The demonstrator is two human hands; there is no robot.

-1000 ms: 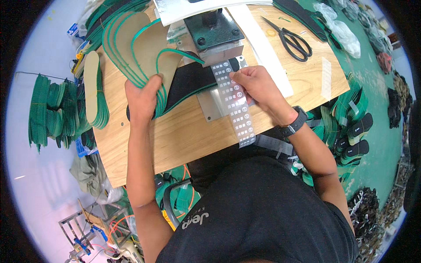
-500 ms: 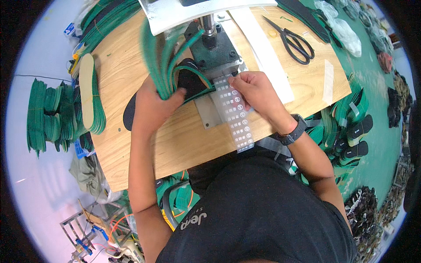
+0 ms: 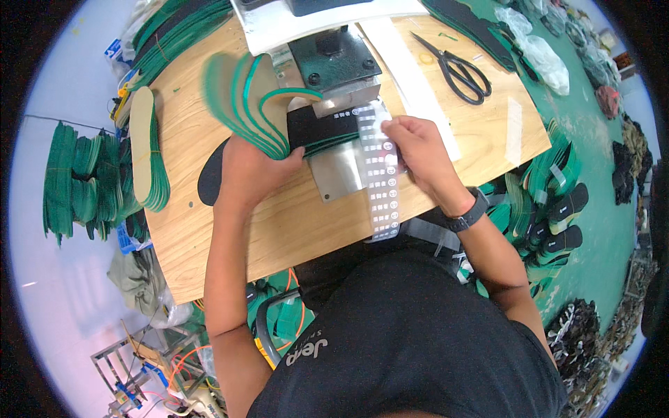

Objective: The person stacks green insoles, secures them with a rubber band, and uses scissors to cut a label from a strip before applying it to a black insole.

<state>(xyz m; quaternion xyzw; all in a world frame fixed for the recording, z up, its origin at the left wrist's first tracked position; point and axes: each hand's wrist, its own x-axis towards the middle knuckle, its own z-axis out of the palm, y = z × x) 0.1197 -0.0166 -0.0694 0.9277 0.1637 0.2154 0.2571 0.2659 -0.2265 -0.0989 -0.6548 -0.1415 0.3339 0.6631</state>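
My left hand [image 3: 256, 174] is closed around a stack of green-edged insoles [image 3: 261, 97], whose tops fan out and bend back; the leftmost ones are blurred. One black insole surface [image 3: 317, 125] lies under the heated-press block [image 3: 333, 59], over a metal plate [image 3: 341, 171]. Between the thumb and fingers of my right hand [image 3: 418, 150] is a clear strip of white printed labels [image 3: 381, 188]. Its upper end rests by the black insole, and the rest hangs down past the table edge. A small white print shows on the insole beside the strip.
Black scissors [image 3: 461, 73] lie at the table's far right, near a white strip [image 3: 411, 83] and a piece of tape [image 3: 513, 129]. A bundle of insoles [image 3: 146, 150] sits at the left edge. More insole stacks [image 3: 80, 184] stand beyond the table on both sides.
The press block has risen off the insole, baring more black surface with a white print. The insoles in my left hand have spread apart. My right hand still holds the label strip.
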